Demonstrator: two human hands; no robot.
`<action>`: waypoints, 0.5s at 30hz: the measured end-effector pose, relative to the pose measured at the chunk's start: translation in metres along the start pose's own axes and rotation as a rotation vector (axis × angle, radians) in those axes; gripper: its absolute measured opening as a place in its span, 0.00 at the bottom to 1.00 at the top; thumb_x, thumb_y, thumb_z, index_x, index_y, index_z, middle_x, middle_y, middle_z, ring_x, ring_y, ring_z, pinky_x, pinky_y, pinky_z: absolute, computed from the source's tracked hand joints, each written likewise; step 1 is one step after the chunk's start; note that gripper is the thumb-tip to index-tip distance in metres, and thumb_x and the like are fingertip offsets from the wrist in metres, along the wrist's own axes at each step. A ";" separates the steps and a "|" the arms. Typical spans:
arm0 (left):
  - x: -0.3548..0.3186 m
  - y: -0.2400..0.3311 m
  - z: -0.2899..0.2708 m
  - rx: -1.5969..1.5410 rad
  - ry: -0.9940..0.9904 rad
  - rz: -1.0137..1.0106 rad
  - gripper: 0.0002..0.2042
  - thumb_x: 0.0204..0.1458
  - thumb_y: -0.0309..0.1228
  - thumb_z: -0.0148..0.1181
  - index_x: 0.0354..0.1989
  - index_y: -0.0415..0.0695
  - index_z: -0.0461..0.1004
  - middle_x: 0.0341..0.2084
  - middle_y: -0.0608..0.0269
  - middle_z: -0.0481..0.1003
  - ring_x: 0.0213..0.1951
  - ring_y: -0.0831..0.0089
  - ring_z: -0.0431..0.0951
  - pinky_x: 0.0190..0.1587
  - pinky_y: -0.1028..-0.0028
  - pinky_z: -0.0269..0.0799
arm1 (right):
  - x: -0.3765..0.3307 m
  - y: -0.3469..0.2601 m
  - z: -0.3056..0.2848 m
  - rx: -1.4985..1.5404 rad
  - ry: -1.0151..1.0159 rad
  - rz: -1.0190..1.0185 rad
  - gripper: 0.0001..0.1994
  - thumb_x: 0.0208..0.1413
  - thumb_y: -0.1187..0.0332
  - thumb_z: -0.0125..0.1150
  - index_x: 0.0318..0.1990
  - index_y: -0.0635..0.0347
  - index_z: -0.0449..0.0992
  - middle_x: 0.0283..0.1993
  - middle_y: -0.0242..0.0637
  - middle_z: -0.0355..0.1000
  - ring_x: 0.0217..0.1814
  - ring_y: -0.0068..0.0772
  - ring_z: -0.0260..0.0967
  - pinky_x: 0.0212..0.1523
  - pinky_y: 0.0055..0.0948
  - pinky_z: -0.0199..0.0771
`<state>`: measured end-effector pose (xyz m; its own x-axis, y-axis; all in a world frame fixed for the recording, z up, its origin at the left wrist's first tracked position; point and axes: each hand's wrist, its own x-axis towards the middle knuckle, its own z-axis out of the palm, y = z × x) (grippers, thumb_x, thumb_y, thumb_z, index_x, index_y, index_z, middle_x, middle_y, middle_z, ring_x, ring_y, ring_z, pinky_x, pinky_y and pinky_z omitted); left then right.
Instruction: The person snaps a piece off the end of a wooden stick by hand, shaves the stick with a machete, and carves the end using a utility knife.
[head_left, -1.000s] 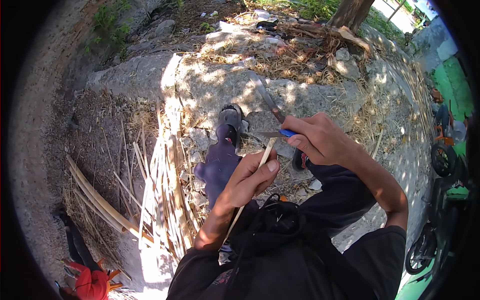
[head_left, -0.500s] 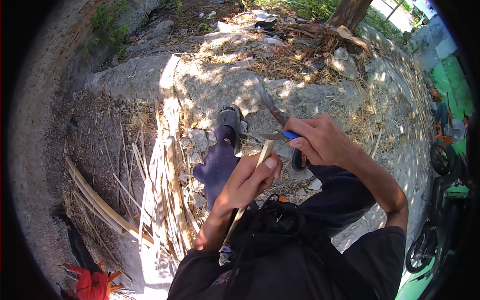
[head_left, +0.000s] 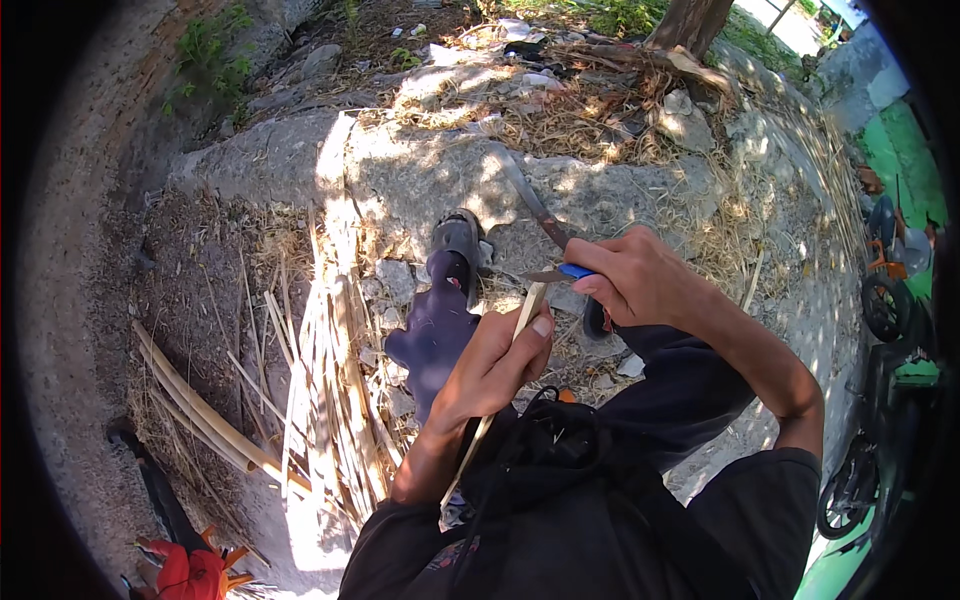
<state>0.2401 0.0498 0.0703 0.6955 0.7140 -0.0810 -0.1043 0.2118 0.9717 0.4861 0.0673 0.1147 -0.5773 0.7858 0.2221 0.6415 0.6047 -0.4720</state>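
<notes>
My left hand (head_left: 500,365) is closed around a thin pale strip, apparently bamboo (head_left: 527,315), its upper end sticking out above the thumb. Its lower part slants down past my wrist toward my lap. My right hand (head_left: 640,275) grips a small knife (head_left: 545,275) with a blue handle, its short blade pointing left across the strip's upper end. Whether the edge touches the strip I cannot tell. A long, dark curved blade (head_left: 527,193) runs up and left from behind my right fingers; its handle end is hidden, so whether I hold it is unclear.
Many split strips (head_left: 335,390) lie piled to the left of my legs, with thicker curved poles (head_left: 200,405) farther left. A rock ledge (head_left: 420,170) crosses in front. A tree trunk (head_left: 690,25) stands beyond. Another person in red (head_left: 190,575) shows at lower left; a motorbike (head_left: 890,380) is at right.
My right hand and the knife have shifted slightly left and up, and my right elbow a little outward. My left hand keeps its hold on the strip. The person at lower left has moved a leg.
</notes>
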 end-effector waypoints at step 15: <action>-0.003 0.001 -0.007 -0.447 -0.199 -0.029 0.22 0.76 0.48 0.39 0.34 0.42 0.63 0.15 0.67 0.63 0.13 0.82 0.58 0.15 0.79 0.54 | -0.012 0.012 -0.008 0.094 0.161 0.110 0.16 0.75 0.59 0.47 0.45 0.66 0.73 0.24 0.46 0.67 0.23 0.52 0.69 0.27 0.42 0.66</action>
<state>0.2331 0.0522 0.0700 0.8207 0.5710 -0.0204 -0.3471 0.5266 0.7760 0.5051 0.0659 0.1129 -0.4133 0.8618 0.2941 0.6424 0.5049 -0.5765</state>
